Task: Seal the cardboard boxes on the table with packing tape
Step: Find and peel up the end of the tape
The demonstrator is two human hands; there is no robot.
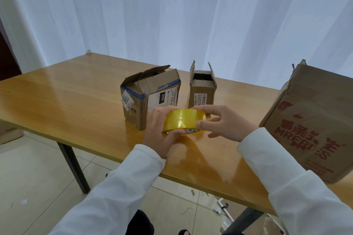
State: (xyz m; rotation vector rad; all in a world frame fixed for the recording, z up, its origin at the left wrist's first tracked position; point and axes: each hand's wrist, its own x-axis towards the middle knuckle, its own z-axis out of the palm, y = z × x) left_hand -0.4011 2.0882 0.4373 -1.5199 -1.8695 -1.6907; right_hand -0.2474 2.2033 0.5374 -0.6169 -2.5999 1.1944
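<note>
Head view: both hands hold a yellow roll of packing tape (184, 121) above the near edge of the glossy wooden bench (66, 105). Left hand (159, 131) grips the roll, fingers curled round its left side. Right hand (223, 122) pinches the roll's right side between thumb and spread fingers. Three open brown cardboard boxes stand on the bench: a blue-taped box (150, 95), a narrow labelled box (202, 89), and a large red-printed box (313, 127) at right.
</note>
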